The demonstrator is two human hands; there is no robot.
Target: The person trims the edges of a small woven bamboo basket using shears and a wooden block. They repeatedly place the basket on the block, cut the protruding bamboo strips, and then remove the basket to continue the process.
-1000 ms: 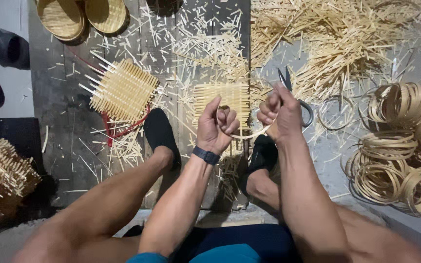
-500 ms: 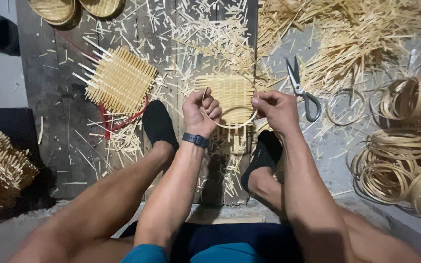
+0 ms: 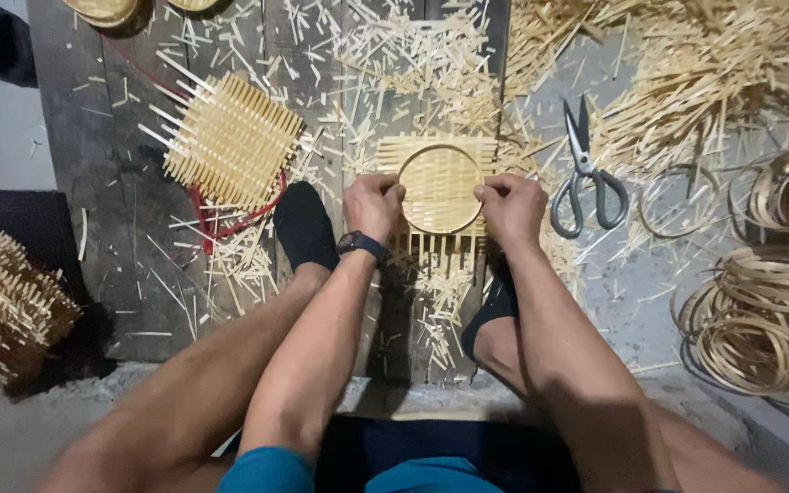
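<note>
dark plank floor (image 3: pixel 120 228) strewn with bamboo splints (image 3: pixel 431 55), scissors (image 3: pixel 584 173), woven mat (image 3: pixel 230 139), rings (image 3: pixel 760 315).

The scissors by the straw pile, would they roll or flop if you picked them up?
Probably neither. The scissors look like flat metal, lying with blades shut on the floor, so they would likely stay stiff and slide rather than roll. They seem heavier for their size than the thin loose sticks beside them.

Black wristwatch (image 3: pixel 361 243) (teal shorts (image 3: pixel 271 470), black socks (image 3: pixel 302 224)).
</note>
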